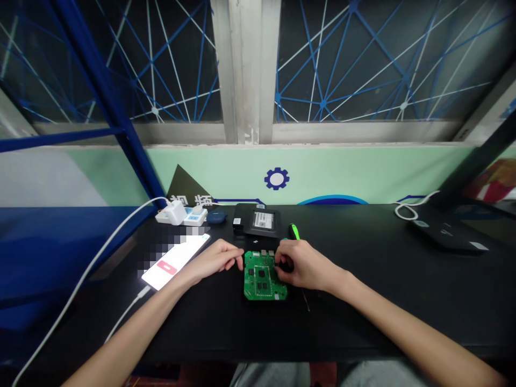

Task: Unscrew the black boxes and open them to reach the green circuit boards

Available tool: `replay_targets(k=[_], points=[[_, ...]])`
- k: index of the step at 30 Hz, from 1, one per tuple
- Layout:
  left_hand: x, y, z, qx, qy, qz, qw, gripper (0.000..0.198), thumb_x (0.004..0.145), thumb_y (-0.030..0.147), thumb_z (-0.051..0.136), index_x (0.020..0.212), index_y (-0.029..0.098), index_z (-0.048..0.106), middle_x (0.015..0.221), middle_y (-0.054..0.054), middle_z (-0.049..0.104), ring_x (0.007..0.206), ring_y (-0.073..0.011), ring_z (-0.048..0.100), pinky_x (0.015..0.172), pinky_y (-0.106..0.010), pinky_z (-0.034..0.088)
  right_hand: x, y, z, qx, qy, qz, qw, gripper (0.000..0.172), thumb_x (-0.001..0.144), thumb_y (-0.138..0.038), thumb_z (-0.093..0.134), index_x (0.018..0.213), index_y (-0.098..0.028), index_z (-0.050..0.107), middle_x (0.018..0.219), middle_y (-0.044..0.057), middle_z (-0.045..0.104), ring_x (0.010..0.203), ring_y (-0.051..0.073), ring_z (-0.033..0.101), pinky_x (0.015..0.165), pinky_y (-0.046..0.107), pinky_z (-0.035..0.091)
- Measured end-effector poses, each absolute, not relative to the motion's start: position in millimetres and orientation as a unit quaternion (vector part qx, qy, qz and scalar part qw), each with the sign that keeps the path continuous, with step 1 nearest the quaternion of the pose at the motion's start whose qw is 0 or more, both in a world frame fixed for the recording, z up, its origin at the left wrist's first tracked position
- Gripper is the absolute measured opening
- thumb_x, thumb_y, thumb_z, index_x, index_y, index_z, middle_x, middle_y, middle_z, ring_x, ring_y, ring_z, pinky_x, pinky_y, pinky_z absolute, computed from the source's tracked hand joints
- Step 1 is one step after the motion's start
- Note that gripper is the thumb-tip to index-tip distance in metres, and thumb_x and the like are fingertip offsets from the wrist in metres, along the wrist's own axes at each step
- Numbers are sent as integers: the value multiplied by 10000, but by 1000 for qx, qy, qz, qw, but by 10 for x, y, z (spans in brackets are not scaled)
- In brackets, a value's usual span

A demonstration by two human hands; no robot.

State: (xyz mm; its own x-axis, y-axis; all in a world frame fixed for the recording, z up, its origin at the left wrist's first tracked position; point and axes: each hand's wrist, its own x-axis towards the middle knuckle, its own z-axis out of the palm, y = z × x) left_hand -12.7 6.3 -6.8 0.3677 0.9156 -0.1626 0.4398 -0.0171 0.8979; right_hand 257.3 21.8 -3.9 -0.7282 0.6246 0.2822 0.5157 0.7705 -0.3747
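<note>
A green circuit board [265,274] with dark chips and metal ports along its far edge lies on the black table in front of me. My left hand [221,257] has its fingers bent, with the fingertips against the board's left edge near the far corner. On the opposite side, my right hand [297,263] is closed, thumb and forefinger pinching the board's right edge. A screwdriver with a green and black handle [294,231] lies just behind my right hand; its thin shaft [306,301] shows on the near side, and the middle is hidden by the hand.
Behind the board sits a black device casing [258,220] with a white label. To the left are a lit phone [177,260] on a white cable, a power strip [162,216] with a charger [176,212], and a dark blue case [216,217]. Another black casing [447,236] lies right.
</note>
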Motion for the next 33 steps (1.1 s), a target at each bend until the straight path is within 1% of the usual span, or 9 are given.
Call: replay_targets(k=[5, 13, 16, 21, 28, 33], points=[[-105, 53, -53, 679, 498, 248, 480, 494, 912, 514, 510, 670, 147, 735, 500, 29, 459, 477, -95, 382, 507, -227, 272, 2580, 226, -43, -317, -917, 137, 201, 67, 723, -121, 647, 771, -162, 623, 747, 4, 570, 595, 100, 488, 570, 219, 383], [-104, 53, -52, 700, 471, 231, 485, 452, 913, 502, 510, 703, 157, 713, 536, 33, 454, 496, -100, 378, 503, -225, 259, 2571, 219, -3, -325, -912, 149, 200, 81, 707, -109, 646, 726, -168, 594, 727, -11, 549, 576, 90, 473, 556, 215, 374], [-98, 53, -59, 704, 477, 226, 476, 457, 906, 523, 508, 707, 164, 707, 536, 31, 447, 511, -110, 389, 502, -224, 269, 2573, 219, 9, -330, -909, 157, 201, 99, 696, -110, 652, 718, -169, 575, 726, -13, 539, 570, 87, 460, 535, 209, 362], [-82, 41, -42, 712, 482, 224, 459, 487, 902, 559, 500, 704, 167, 710, 548, 22, 454, 541, -124, 425, 517, -227, 291, 2577, 226, 15, -331, -911, 152, 195, 109, 687, -108, 655, 701, -168, 564, 728, -10, 537, 584, 89, 458, 544, 211, 365], [-62, 31, -28, 719, 474, 222, 457, 459, 904, 543, 511, 737, 169, 719, 549, 27, 443, 543, -126, 431, 515, -225, 296, 2578, 235, 11, -327, -915, 151, 182, 82, 703, -108, 658, 713, -164, 599, 736, -5, 544, 590, 95, 483, 553, 214, 380], [-63, 30, -45, 735, 484, 217, 423, 500, 913, 574, 481, 709, 168, 690, 559, 24, 452, 533, -123, 428, 507, -225, 295, 2573, 239, -8, -315, -921, 137, 183, 62, 748, -118, 656, 787, -166, 650, 790, 19, 588, 634, 114, 534, 600, 229, 415]])
